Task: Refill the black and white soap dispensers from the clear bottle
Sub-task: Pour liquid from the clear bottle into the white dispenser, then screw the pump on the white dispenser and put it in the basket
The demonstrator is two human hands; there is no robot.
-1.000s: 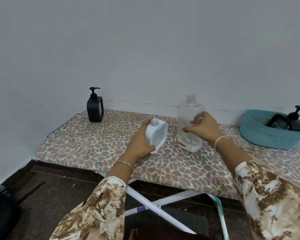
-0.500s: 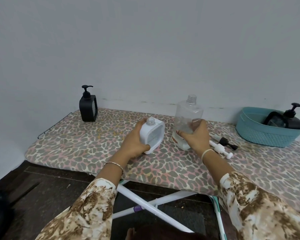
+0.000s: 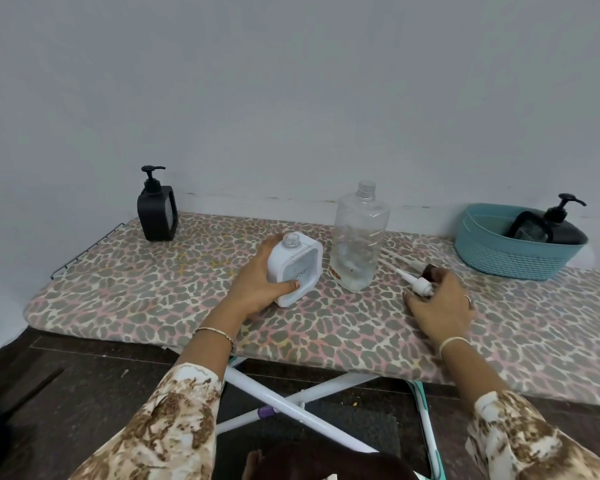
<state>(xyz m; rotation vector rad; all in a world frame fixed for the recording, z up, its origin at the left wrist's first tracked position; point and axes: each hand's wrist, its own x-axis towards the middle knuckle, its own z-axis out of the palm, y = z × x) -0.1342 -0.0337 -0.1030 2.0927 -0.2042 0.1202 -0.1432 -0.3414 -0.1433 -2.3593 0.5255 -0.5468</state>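
My left hand (image 3: 257, 285) grips the white dispenser (image 3: 297, 268), which leans tilted on the ironing board (image 3: 153, 289) with its neck uncapped. Just right of it, the clear bottle (image 3: 359, 244) stands upright and free, cap off, with a little liquid at the bottom. My right hand (image 3: 440, 306) lies palm down over the head of the white pump (image 3: 411, 280), beside a dark cap (image 3: 432, 270). Whether its fingers close on the pump is hidden. The black dispenser (image 3: 156, 216) stands at the back left with its pump on.
A teal basket (image 3: 499, 258) at the back right holds another black pump bottle (image 3: 565, 226). A wall runs right behind the board. The board's white crossed legs show below its front edge, over a dark floor.
My right hand let go of the clear bottle, left it standing, and moved right and down onto the white pump. My left hand kept hold of the white dispenser.
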